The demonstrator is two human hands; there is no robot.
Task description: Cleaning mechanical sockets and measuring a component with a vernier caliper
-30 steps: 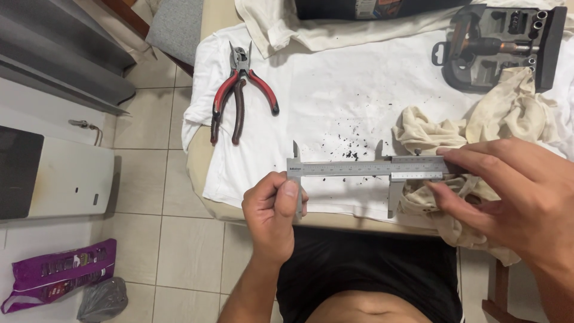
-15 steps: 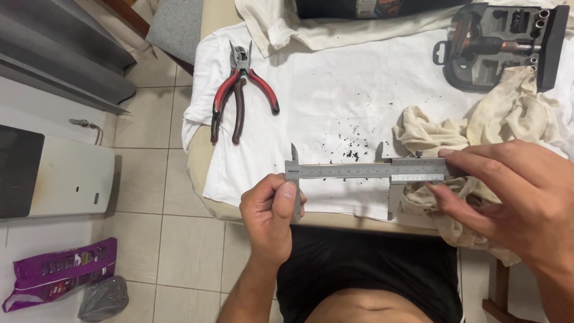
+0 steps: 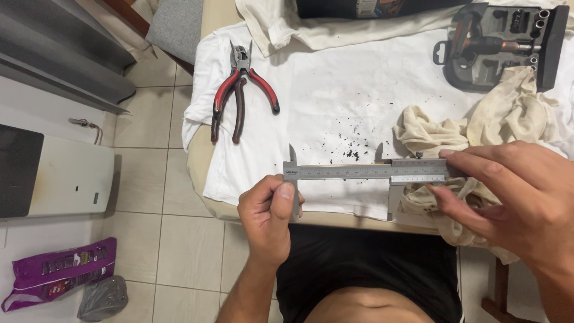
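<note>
Holding one caliper (image 3: 365, 172), left hand (image 3: 267, 216) fingers pinching its fixed jaw, right hand (image 3: 517, 194) fingers pinching the slider; two pliers (image 3: 239, 90) beyond, nothing shifted since.

Both arms are bare, no sleeves, no watch, no rings or gloves on the left hand (image 3: 269, 209) or the right hand (image 3: 520, 197). Short trimmed nails. Near the bottom edge there's black shorts (image 3: 365, 263) and a bare belly, no shirt showing.
</note>
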